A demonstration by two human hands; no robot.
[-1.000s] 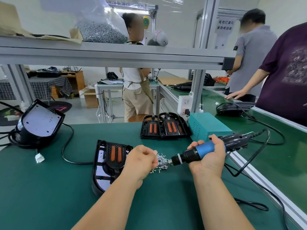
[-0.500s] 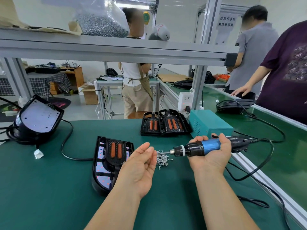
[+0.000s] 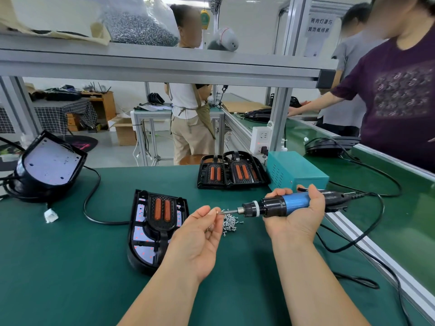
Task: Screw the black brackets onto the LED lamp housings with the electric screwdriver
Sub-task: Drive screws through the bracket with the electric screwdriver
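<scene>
Green matting covers the workbench [image 3: 70, 267], which fills the lower two thirds of the frame. An aluminium shelf [image 3: 164, 67] runs across the top, carrying a clear bag of screws [image 3: 141, 29] at upper centre. A green conveyor [image 3: 400, 220] runs along the right edge, with two people standing behind it at upper right. A third person stands beyond the bench at upper centre.

One LED lamp housing [image 3: 50, 164] sits at the left edge, tilted with its white board facing the camera. A black cable [image 3: 94, 184] trails from it across the mat. A second lamp housing [image 3: 141, 238] lies flat at centre-left, its white LED board up. A black bracket [image 3: 162, 212] with two orange strips rests on top of it. Two spare brackets [image 3: 231, 171] lie overlapping at the back of the mat, touching or just beside a teal power box [image 3: 294, 171] on their right.

The electric screwdriver [image 3: 287, 204] is held level right of centre, bit pointing to frame left, well above the mat. The right hand [image 3: 296, 222] lies palm up beneath it, fingers and thumb curled round the blue and black barrel. The left hand [image 3: 197, 238] is also palm up, between the centre housing and the tool. Its thumb and forefinger pinch a single screw [image 3: 220, 211] at the bit tip, the other fingers loosely bent. Whether the screw is seated on the bit cannot be told.

A loose heap of screws [image 3: 230, 222] lies on the mat below the bit. A small white connector [image 3: 50, 215] lies at left below the tilted housing.
</scene>
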